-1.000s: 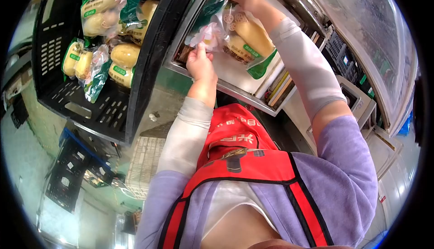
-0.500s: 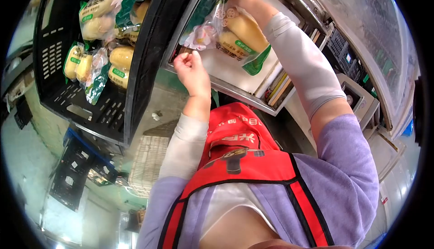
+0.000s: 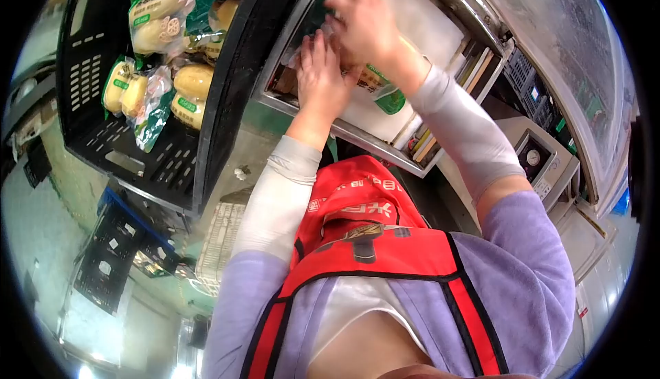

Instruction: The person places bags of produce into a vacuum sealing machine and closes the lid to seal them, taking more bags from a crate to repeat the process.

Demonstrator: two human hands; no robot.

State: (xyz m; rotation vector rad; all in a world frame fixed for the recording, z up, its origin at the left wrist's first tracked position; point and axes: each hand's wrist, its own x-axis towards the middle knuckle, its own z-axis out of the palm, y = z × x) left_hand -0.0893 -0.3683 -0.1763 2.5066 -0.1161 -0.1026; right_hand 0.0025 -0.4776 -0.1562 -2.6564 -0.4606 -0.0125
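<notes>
A clear and green plastic bag of yellow lotus root (image 3: 371, 82) lies on the white surface of a metal-framed machine (image 3: 419, 7), mostly hidden under my hands. My left hand (image 3: 322, 76) rests on the bag with its fingers apart and stretched out. Over the upper part of the bag is my right hand (image 3: 363, 25), blurred by motion, its fingers bent; whether they grip the film cannot be made out. The bag's green lower corner shows past my right wrist.
At the left, a black crate (image 3: 213, 97) holds several packed bags of lotus root (image 3: 155, 25). A clear curved lid (image 3: 550, 42) stands raised at the right, above a panel with a gauge (image 3: 533, 157). Lower left are a white basket (image 3: 218, 241) and dark crates (image 3: 110, 262).
My left hand has moved up and spread onto the bag. My right hand has shifted down and in beside it, and together they now cover most of the bag.
</notes>
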